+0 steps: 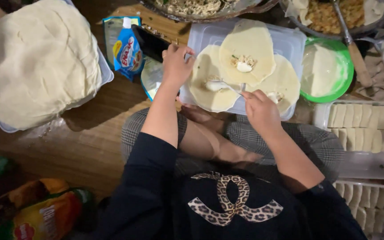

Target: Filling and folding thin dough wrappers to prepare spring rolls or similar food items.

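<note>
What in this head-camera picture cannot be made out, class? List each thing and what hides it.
Head view only:
- The spoon handle's end is hidden inside the right hand.
- Bowl of noodles: cut off by the top edge.
- The left hand fingertips' grip on the wrapper is too small to tell.
- Snack bags: blurred, dark.
- Tray of folded pieces: cut off by the lower right corner.

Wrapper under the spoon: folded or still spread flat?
Spread flat. The round wrapper lies open on the plastic lid, filling uncovered at its centre, the spoon resting there; no edges turned over.
</note>
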